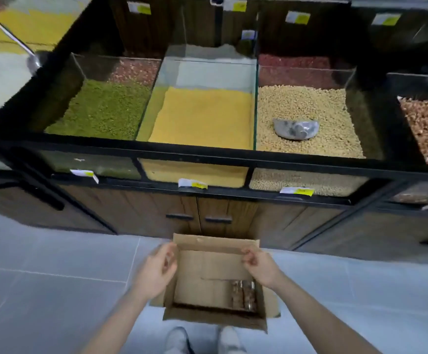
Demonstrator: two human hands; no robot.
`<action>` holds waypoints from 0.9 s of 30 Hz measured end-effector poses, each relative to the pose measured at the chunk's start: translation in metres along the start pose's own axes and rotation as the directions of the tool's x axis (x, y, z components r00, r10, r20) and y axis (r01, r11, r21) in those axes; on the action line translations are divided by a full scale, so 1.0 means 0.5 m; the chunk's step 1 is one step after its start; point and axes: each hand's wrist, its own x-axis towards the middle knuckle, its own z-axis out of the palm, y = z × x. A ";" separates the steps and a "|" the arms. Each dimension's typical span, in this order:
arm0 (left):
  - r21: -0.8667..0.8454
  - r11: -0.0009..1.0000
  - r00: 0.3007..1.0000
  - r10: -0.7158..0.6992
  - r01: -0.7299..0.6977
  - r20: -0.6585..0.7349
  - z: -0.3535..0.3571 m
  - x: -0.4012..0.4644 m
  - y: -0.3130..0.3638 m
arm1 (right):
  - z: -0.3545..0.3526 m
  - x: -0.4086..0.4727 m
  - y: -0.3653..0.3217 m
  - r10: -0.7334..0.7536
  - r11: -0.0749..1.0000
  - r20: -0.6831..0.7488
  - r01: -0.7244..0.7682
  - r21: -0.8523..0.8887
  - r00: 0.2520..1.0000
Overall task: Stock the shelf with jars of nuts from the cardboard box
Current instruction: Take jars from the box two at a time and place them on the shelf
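The cardboard box [215,279] at lower centre was plain brown. Above it, the bins held green grain [103,111], bright yellow meal [202,118] and pale beige beans [307,123], with a grey scoop [296,129] on the beans. The cabinet doors [182,208] showed dark wood grain under a black frame [156,149]. Price tags [192,183] were white and yellow. The floor tiles [41,277] were pale grey.

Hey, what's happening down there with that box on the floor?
A person is bent over an open cardboard box on the floor in front of bulk bins of grains. The left hand hovers by its left wall, and the right hand pinches the far flap. A few jars remain inside, none lifted yet.
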 end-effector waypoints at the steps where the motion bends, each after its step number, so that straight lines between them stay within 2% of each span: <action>1: 0.017 1.000 0.999 0.003 -0.004 0.033 0.028 0.027 -0.022 | 0.022 0.022 0.030 0.020 1.000 -0.024 -0.020 0.004 1.000; 4: 0.030 0.999 0.992 0.022 -0.026 0.126 0.126 0.106 -0.102 | 0.100 0.098 0.127 0.042 0.999 -0.066 -0.041 0.016 0.997; 6: 0.050 0.998 0.982 0.015 -0.025 0.188 0.208 0.147 -0.160 | 0.162 0.152 0.210 0.109 0.994 -0.108 -0.105 0.038 0.988; 10: 0.080 0.997 0.956 -0.021 -0.003 0.293 0.385 0.214 -0.286 | 0.299 0.262 0.369 0.261 0.960 -0.099 -0.248 0.128 0.960; 14: 0.098 0.995 0.939 -0.048 0.016 0.339 0.555 0.272 -0.411 | 0.440 0.396 0.519 0.384 0.922 -0.008 -0.383 0.050 0.923; 17: 0.114 0.992 0.923 -0.095 0.056 0.373 0.658 0.300 -0.498 | 0.541 0.490 0.608 0.471 0.882 -0.002 -0.471 -0.009 0.882; 22: 0.111 0.988 0.893 -0.148 0.110 0.425 0.757 0.312 -0.573 | 0.655 0.578 0.670 0.564 0.818 -0.081 -0.570 -0.080 0.822; 25: 0.122 0.983 0.886 -0.176 0.137 0.429 0.778 0.318 -0.582 | 0.684 0.596 0.684 0.596 0.797 -0.116 -0.603 -0.034 0.795; 27: 0.132 0.982 0.880 -0.181 0.136 0.439 0.775 0.319 -0.570 | 0.680 0.594 0.687 0.584 0.809 -0.119 -0.588 0.006 0.803</action>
